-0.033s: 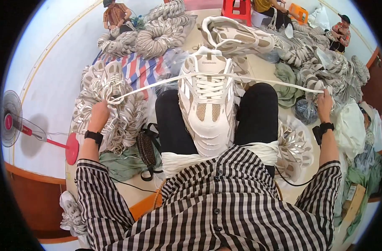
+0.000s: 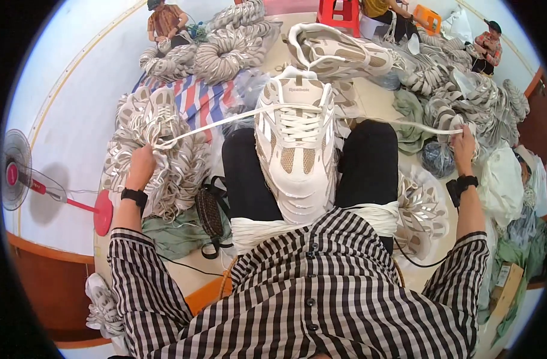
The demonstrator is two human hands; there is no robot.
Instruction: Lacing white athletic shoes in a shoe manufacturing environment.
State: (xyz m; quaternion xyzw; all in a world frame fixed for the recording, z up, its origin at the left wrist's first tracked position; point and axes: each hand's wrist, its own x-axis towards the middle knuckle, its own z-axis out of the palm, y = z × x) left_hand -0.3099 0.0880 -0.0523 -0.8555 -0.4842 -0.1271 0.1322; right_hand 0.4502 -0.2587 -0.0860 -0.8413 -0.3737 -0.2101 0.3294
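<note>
A stack of beige and white sneaker uppers [image 2: 296, 164] stands between my knees, its front one laced with a cream shoelace [image 2: 216, 121]. The lace's two ends stretch out sideways from the top eyelets. At the left, my left hand [image 2: 143, 164] is closed on one end, beside a heap of bundled uppers [image 2: 159, 125]. My right hand [image 2: 464, 146] pinches the other end out at the right. Part of the right-hand stretch of lace is blurred near my knee. Another upper [image 2: 345, 54] lies on its side just beyond the stack.
Spare white laces [image 2: 378, 218] are wrapped around my thighs. A standing fan [image 2: 19, 170] is at the left, and a brown bag [image 2: 210, 215] lies by my left leg. Bundles of uppers [image 2: 228, 54] fill the far side, where other people [image 2: 167, 24] sit near a red stool [image 2: 339, 18].
The right-hand stretch of lace hangs slightly lower and looks blurred near the knee. My right hand has shifted very slightly; my left hand stays in place.
</note>
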